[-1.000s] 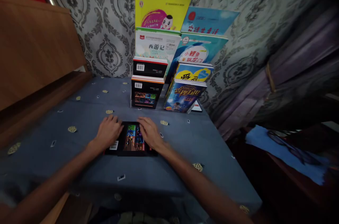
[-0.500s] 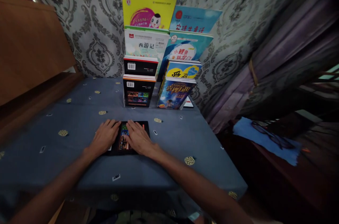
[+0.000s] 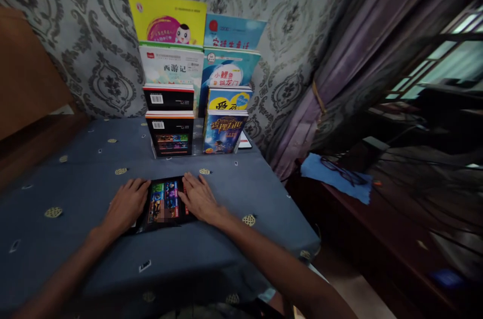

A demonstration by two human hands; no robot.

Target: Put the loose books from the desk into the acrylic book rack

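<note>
A black book [image 3: 165, 199] with rows of small colourful pictures on its cover lies flat on the table in front of me. My left hand [image 3: 127, 204] rests palm down on its left side, fingers stretched out. Over the right edge of the same book lies my right hand [image 3: 199, 198], its fingers extended and the thumb resting on the cover. Neither hand is closed around anything. Between the two hands the picture panels of the cover are visible, while its outer sides are partly covered.
Behind the hands, a clear stand [image 3: 197, 147] holds two columns of books, among them a black book [image 3: 171, 137] and a blue book [image 3: 225, 133]. A phone-like device [image 3: 244, 141] sits beside it. To the right, glasses [image 3: 345, 172] lie on a blue cloth [image 3: 313, 173].
My view has turned to the right, so the scene sits further left. My hands have moved apart, the right one to the book's right edge, and more of the cover shows between them.
</note>
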